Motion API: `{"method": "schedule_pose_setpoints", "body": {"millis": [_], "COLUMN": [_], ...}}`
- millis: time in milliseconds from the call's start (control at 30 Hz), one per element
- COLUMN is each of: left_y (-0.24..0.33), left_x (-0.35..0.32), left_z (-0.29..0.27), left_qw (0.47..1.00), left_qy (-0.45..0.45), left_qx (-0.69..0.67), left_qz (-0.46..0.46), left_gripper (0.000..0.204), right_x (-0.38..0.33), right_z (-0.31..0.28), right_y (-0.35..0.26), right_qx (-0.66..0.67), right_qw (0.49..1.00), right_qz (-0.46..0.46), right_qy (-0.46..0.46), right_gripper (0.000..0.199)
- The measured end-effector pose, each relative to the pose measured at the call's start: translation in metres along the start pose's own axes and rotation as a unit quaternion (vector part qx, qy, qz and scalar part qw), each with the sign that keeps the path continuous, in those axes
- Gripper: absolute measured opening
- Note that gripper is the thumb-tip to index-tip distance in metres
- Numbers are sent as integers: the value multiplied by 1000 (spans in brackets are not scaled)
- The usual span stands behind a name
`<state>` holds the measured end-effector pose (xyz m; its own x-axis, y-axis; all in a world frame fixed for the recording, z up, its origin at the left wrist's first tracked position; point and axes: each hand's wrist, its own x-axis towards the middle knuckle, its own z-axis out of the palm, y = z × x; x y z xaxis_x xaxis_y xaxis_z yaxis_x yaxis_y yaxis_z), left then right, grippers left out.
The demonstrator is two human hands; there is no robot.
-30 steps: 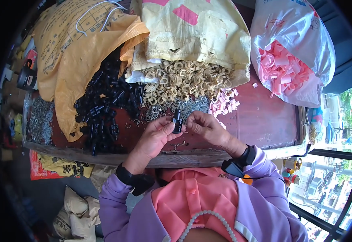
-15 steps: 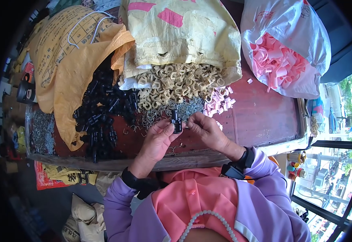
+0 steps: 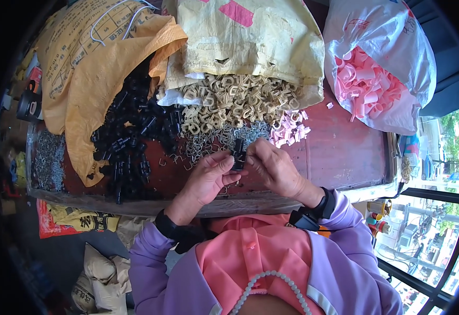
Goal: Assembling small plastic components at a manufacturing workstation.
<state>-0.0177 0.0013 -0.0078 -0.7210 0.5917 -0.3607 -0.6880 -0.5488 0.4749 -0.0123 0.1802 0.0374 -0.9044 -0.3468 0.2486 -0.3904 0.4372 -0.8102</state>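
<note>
Between my hands, over the front of the red table, a small black plastic part [image 3: 238, 152] stands roughly upright. My left hand [image 3: 209, 176] pinches it from the left with thumb and fingers. Close against its right side, my right hand [image 3: 275, 167] has its fingers curled together; whatever small thing they hold is hidden. Just beyond lie a pile of small metal hooks [image 3: 203, 147], a small heap of pale pink pieces [image 3: 290, 129] and a mound of beige plastic clips [image 3: 240, 100]. More black parts [image 3: 129, 142] spill out at left.
An orange woven sack [image 3: 95, 79], a pale yellow sack [image 3: 255, 42] and a white sack [image 3: 413, 68] with pink plastic pieces [image 3: 368, 86] line the back of the red table [image 3: 345, 157]. More metal bits [image 3: 50, 157] lie at its left end. Windows stand at right.
My right hand has come in against the black part and now covers its right side. The black part has shifted slightly right and turned. The whole view has also shifted a little.
</note>
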Motion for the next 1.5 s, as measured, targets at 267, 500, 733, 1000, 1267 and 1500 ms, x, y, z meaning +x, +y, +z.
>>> {"method": "schedule_pose_setpoints", "body": {"millis": [267,500,733,1000,1267,1500], "left_y": [-6,-5,-9,6,14,16], "left_x": [-1,-4,-2,-2,-5,3], "left_z": [-5,2,2,1,-15,-18], "left_qw": [1000,999,997,990,995,995], "left_qy": [-18,-35,-30,-11,30,55], "left_qx": [23,4,60,130,90,69], "left_qz": [-6,-33,-25,-42,-18,52], "left_gripper": [19,16,20,25,24,22], "right_x": [-3,-9,-13,1,49,40], "right_z": [2,-5,0,-3,14,4], "right_y": [-3,-6,-5,10,72,67], "right_qx": [-199,-216,-275,79,-386,23], "right_qw": [972,967,951,987,917,994], "right_qz": [-124,-130,-138,115,-74,59], "right_qy": [-20,-23,-41,-77,-73,-93], "right_gripper": [17,21,21,19,13,14]}}
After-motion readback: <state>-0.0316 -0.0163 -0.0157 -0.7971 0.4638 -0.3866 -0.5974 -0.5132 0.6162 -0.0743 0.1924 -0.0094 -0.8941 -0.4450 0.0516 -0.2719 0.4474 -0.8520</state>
